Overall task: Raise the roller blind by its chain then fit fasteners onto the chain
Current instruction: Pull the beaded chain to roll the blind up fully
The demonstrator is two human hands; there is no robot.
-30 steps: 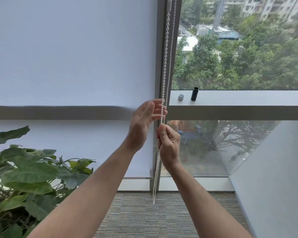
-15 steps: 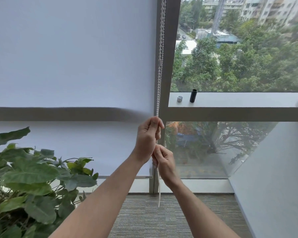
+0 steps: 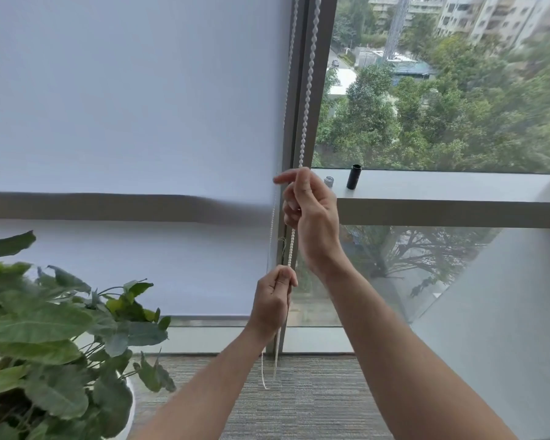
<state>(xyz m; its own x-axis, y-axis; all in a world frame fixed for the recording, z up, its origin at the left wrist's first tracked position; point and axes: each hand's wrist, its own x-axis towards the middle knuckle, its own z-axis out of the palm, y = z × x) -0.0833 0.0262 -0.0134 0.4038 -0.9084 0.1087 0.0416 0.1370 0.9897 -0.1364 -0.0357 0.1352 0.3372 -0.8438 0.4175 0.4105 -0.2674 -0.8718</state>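
At seven o'clock, closest in, a broad-leaved green potted plant spreads over the grey striped carpet. Just past it the left hand sits low at six o'clock, fingers curled tight round the white beaded plastic chain, whose loose loop hangs below the fist. Above, near the centre, the right hand pinches the same strand, forefinger stretched out toward nine o'clock. The chain climbs to twelve o'clock along the grey window post. The pale white fabric roller blind covers the left pane, its bottom edge low. At two o'clock, on the grey window ledge, stand a small silver cylinder and a black tube
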